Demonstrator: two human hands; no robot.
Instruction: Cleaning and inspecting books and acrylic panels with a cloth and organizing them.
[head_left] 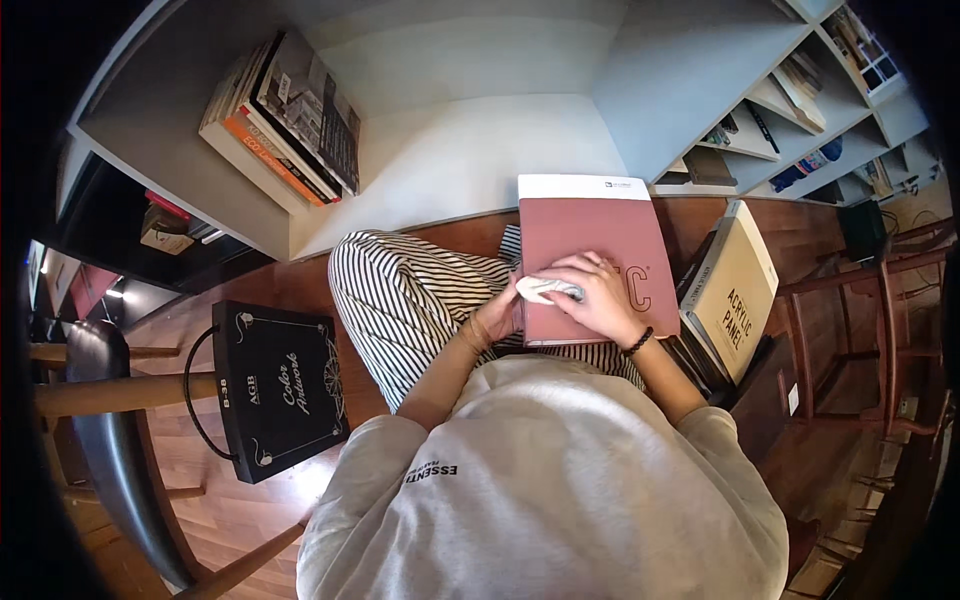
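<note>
A large dusty-pink book or sample binder [585,235] with a white band along its far end rests on my lap. My right hand [598,298] lies over its cover, fingers closed round a bunched white cloth [545,288] pressed to the cover near the left edge. At that same left edge my left hand [496,314] grips the book, right beside the cloth; its fingertips are partly hidden.
A cream sample binder [735,295] leans with dark ones at my right. On the left stands a black handled case [285,385] near a black-seated chair [125,450]. Ahead, a white shelf compartment [480,140] holds stacked books [290,115]. A wooden chair [885,330] stands far right.
</note>
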